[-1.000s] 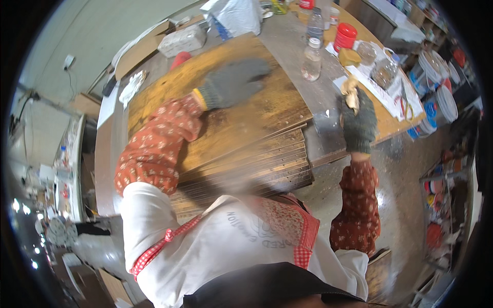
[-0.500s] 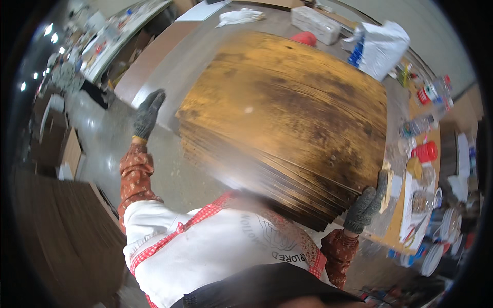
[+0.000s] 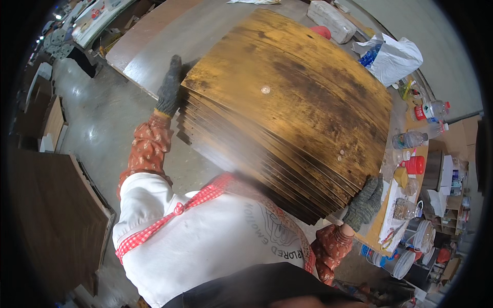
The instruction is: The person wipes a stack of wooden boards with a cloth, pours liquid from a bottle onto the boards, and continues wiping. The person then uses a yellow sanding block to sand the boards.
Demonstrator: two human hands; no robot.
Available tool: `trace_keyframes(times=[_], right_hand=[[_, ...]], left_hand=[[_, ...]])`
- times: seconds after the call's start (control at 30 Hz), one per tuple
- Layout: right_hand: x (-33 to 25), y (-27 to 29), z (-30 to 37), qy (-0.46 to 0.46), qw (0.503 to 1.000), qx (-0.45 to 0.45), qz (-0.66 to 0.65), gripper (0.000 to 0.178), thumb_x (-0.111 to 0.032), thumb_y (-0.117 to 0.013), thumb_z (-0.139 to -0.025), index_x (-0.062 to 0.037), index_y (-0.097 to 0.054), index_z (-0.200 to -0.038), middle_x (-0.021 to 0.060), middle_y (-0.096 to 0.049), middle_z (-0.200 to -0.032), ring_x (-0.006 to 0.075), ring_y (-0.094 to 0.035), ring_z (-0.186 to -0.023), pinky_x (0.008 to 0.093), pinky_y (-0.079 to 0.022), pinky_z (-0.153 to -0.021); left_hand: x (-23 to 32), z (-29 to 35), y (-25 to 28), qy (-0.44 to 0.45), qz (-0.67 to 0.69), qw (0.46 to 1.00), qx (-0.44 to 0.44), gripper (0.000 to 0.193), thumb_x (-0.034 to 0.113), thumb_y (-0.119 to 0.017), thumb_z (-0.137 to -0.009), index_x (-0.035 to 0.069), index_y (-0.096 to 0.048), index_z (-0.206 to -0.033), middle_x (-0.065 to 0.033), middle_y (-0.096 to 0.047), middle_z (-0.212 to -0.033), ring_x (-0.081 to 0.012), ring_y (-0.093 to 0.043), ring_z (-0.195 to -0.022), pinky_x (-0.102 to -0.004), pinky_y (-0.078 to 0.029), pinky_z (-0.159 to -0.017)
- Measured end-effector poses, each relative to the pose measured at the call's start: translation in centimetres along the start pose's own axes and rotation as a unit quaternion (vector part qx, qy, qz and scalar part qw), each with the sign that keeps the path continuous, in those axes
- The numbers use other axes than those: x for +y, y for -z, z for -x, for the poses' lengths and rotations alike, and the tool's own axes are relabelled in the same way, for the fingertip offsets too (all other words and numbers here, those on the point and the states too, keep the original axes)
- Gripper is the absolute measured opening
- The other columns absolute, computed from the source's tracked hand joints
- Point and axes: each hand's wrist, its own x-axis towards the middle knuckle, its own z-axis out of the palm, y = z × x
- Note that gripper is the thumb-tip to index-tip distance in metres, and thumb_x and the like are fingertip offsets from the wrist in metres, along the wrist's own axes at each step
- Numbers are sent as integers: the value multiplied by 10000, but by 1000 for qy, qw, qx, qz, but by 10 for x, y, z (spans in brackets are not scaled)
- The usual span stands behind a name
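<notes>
A stack of brown-stained wooden boards [image 3: 287, 97], dark-grained on top, lies in front of me, its near edges fanned out unevenly. My left hand [image 3: 172, 90], in a grey knitted glove, is at the far-left edge of the top board, fingers stretched out along it. At the near-right corner, my right hand [image 3: 363, 203], gloved the same way, lies against the board edges with its fingers extended. Their undersides are hidden, so how firmly either presses is unclear. Two small pale spots show on the top board.
The stack rests on a grey-topped table [image 3: 154, 59]. Along the right stand plastic bottles [image 3: 411, 138], a red jar [image 3: 413, 165] and buckets [image 3: 400, 264]. Behind are a white bag [image 3: 398, 59] and a wrapped block [image 3: 331, 20]. Brown panels [image 3: 56, 215] stand left; a person [image 3: 67, 46] is farther off.
My left hand has moved right, from apart to the board's edge. My right hand has shifted against the near-right corner; a pale piece beside it no longer shows. The view has shifted.
</notes>
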Motion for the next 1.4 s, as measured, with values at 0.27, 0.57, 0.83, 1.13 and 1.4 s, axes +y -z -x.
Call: trace_keyframes(times=[0.27,0.57,0.83,1.13,1.4], right_hand=[[-14,4,-3,8,997,-36,66,428,-374,-493,-965,3,-636,-1109,198,-669,-1039,322,-632,-916,396,-461,-820],[-3,10,-16,-67,994,-91,-14,501,-444,-434,-979,1,-636,-1089,169,-677,-1010,307,-640,-883,399,-476,-771],[29,-17,-44,-291,834,-122,-453,525,-458,-403,-991,-37,-514,-1284,102,-582,-1243,235,-590,-1043,349,-510,-848],[67,-13,-36,-293,856,-49,-424,519,-453,-410,-989,-41,-510,-1289,102,-575,-1253,237,-581,-1059,353,-505,-860],[106,-4,-28,-309,856,2,-413,515,-448,-417,-986,-44,-507,-1293,102,-569,-1261,240,-573,-1073,357,-500,-871]], left_hand=[[-21,-6,8,-300,-507,802,95,494,25,-458,-869,11,-423,-1361,-220,-634,-962,-381,-613,-876,-442,-480,-794],[-15,-12,-3,-334,-613,699,154,549,43,-510,-816,44,-434,-1359,-189,-630,-860,-350,-614,-771,-462,-474,-685],[-24,65,12,-315,-420,835,164,490,187,-515,-929,14,-407,-1374,-192,-576,-1237,-300,-584,-1109,-381,-473,-921],[-96,129,-39,-222,-266,893,287,530,251,-495,-966,-57,-381,-1381,-214,-411,-1427,-316,-412,-1314,-390,-333,-1077],[-97,130,-44,-228,-235,898,294,543,230,-494,-963,-85,-355,-1384,-242,-385,-1431,-331,-396,-1318,-392,-299,-1098]])
